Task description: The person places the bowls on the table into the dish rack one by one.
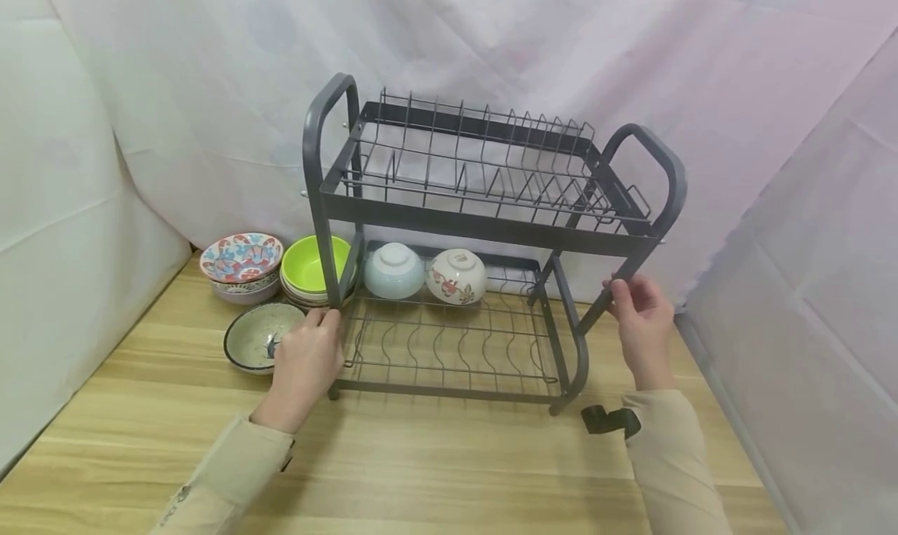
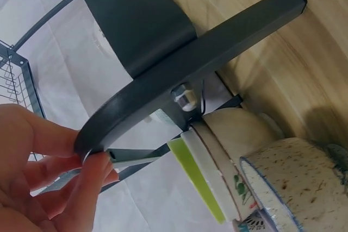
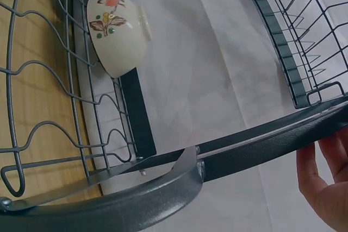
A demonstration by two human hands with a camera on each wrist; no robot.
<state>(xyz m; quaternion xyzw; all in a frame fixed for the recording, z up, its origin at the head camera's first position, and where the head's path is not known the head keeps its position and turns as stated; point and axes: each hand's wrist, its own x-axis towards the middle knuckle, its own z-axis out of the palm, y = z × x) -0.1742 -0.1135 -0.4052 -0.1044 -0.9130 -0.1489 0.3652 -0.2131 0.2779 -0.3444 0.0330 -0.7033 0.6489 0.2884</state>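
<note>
A dark grey two-tier dish rack (image 1: pixel 484 228) stands on the wooden table. My left hand (image 1: pixel 309 357) grips its front left upright low down; the left wrist view has the thumb and fingers (image 2: pixel 87 188) pinching the curved bar. On the other side, my right hand (image 1: pixel 641 324) holds the right upright between thumb and fingers, just under the upper tier. Two bowls sit upside down at the back of the lower tier: a light blue bowl (image 1: pixel 393 276) and a white bowl with a red flower pattern (image 3: pixel 117 36). Only wire dividers show in the upper tier.
Left of the rack stand a stack topped by a patterned red-and-blue bowl (image 1: pixel 242 258) and another topped by a lime green bowl (image 1: pixel 307 263). A speckled, dark-rimmed bowl (image 1: pixel 252 336) lies before them, close to my left hand. White cloth (image 1: pixel 231 90) hangs behind and at both sides.
</note>
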